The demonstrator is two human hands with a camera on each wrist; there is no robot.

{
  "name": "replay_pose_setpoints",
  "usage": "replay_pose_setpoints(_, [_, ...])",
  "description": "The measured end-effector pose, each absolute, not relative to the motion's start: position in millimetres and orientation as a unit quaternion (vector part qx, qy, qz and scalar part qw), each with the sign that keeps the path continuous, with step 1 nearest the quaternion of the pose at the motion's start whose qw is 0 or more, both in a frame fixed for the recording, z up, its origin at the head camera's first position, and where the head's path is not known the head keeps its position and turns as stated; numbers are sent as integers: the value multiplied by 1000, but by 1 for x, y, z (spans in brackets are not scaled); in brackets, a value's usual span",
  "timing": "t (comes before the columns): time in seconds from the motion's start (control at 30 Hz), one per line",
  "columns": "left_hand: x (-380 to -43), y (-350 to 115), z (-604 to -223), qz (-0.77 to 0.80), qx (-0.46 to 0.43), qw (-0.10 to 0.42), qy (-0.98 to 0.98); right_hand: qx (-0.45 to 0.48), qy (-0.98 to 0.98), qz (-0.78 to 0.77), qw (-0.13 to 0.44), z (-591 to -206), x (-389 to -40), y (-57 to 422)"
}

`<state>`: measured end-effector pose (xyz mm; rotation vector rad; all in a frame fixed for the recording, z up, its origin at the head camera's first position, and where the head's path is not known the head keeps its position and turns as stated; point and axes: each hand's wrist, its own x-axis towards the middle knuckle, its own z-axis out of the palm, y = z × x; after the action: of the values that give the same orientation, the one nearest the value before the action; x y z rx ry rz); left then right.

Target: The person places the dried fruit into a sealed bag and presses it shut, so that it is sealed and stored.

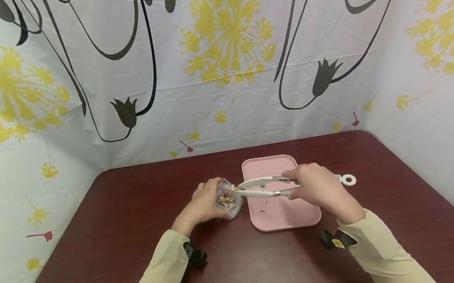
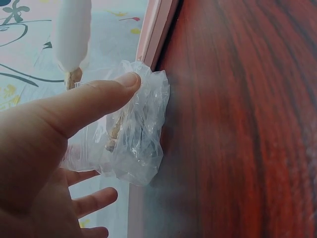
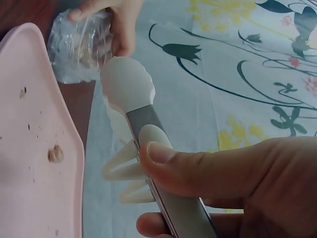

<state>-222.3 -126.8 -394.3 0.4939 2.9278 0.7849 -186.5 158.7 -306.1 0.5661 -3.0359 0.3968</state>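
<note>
In the head view my left hand (image 1: 205, 203) holds a clear plastic bag (image 1: 235, 208) by its side, thumb and fingers around it. Brown pieces that look like walnuts (image 1: 226, 199) lie inside. My right hand (image 1: 322, 191) grips tongs (image 1: 260, 194) with white scalloped tips, the thumb on the upper arm in the right wrist view. Between the tips is a small walnut piece (image 2: 73, 78), at the bag's mouth. A pink tray (image 1: 286, 214) lies under the tongs, with one walnut piece (image 3: 55, 153) and dark crumbs on it.
The dark red wooden table (image 1: 137, 219) extends around the tray and bag. A white sheet (image 1: 224, 106) with printed flowers hangs behind and at both sides. The tongs' ring end (image 1: 349, 180) sticks out to the right beyond my right hand.
</note>
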Motion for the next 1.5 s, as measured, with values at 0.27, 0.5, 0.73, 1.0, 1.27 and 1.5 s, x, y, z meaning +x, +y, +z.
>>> replay_pose_setpoints(0.27, [-224, -126, -396, 252, 165, 35, 953, 200, -972, 125, 4, -310, -191, 147])
replay_pose_setpoints(0.5, [-225, -126, -396, 249, 168, 25, 953, 216, -969, 116, 11, -309, -197, 139])
replay_pose_setpoints(0.73, [-225, -126, -395, 254, 167, 29, 952, 215, -970, 117, 12, -307, -197, 139])
replay_pose_setpoints(1.0, [-225, -126, -396, 254, 164, 28, 953, 214, -969, 125, 14, -308, -196, 144])
replay_pose_setpoints(1.27, [-224, -127, -396, 257, 165, 30, 952, 203, -971, 124, 8, -311, -197, 149])
replay_pose_setpoints(1.5, [-223, -128, -396, 260, 158, 36, 952, 191, -974, 121, 10, -310, -198, 156])
